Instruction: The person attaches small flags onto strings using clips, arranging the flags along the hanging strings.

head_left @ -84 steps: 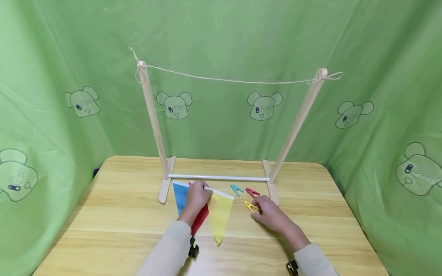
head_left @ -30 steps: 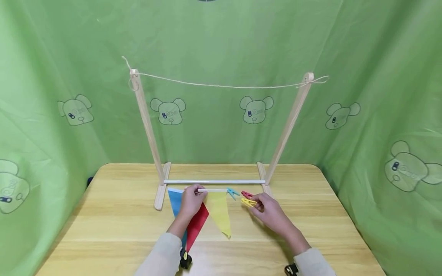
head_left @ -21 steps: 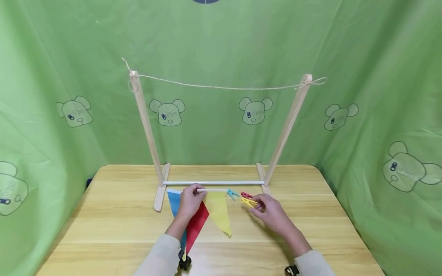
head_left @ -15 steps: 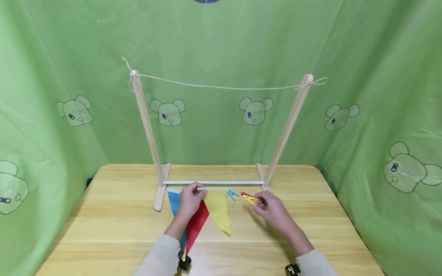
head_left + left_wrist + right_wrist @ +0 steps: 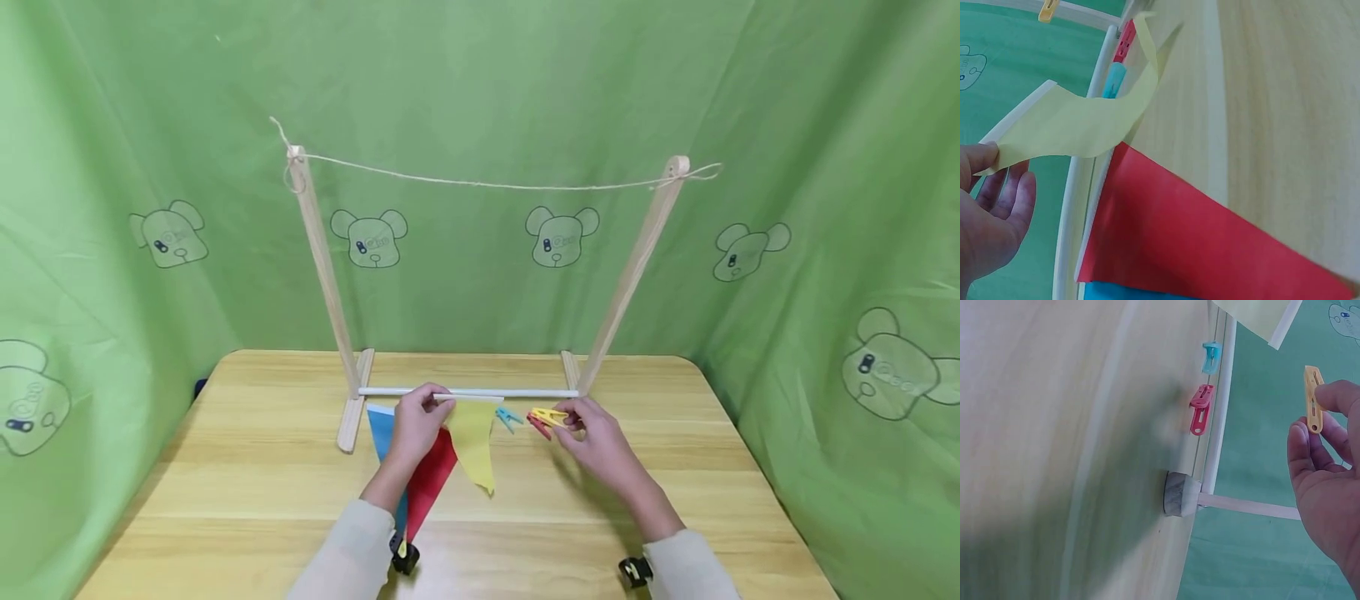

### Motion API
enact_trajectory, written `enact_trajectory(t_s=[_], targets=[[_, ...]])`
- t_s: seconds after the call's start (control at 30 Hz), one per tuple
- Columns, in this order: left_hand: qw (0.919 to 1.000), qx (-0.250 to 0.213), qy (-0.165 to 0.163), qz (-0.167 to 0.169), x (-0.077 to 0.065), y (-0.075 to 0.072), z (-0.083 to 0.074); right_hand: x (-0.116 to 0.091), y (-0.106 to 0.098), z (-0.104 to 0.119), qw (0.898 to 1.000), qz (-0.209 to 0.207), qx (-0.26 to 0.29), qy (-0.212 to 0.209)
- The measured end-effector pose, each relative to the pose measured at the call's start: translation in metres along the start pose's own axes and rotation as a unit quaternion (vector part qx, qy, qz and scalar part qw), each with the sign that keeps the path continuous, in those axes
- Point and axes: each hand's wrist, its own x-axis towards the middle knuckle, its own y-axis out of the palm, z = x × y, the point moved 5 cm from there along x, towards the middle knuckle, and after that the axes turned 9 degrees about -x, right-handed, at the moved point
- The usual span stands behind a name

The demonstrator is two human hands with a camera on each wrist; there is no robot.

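My left hand [image 5: 418,421] pinches a yellow pennant [image 5: 1079,122] by a corner of its white top edge, and the pennant hangs lifted off the table with its tip curling. Under that hand lie a red pennant [image 5: 1179,231] and a blue pennant [image 5: 382,431], partly covered. My right hand [image 5: 596,433] pinches a yellow clothespin [image 5: 1314,400] between thumb and fingers, held above the table. Below it a red clothespin [image 5: 1200,409] lies on the wood, beside a blue clothespin [image 5: 1211,357].
A wooden stand [image 5: 326,267] with two uprights and a white crossbar [image 5: 517,392] stands at the back. A slack string [image 5: 480,183] runs between the post tops. A green printed curtain [image 5: 480,308] surrounds the wooden table [image 5: 247,467].
My left hand has taken the yellow pennant by its top edge and raised it. My right hand has picked up the yellow clothespin from the table and lifted it.
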Motion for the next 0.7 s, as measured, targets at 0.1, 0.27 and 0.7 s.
enact_trajectory(t_s=[0.1, 0.27, 0.7], targets=[[1.0000, -0.005, 0.005, 0.001, 0.001, 0.002, -0.004, 0.001, -0.002, 0.001, 1.000, -0.001, -0.003, -0.002], [0.9997, -0.004, 0.023, 0.001, 0.001, 0.005, -0.011, 0.004, -0.007, 0.004, 1.000, -0.016, -0.006, -0.005], [0.9991, -0.029, 0.031, -0.008, 0.003, 0.006, -0.033, 0.014, -0.024, 0.013, 0.999, -0.030, 0.015, 0.012]])
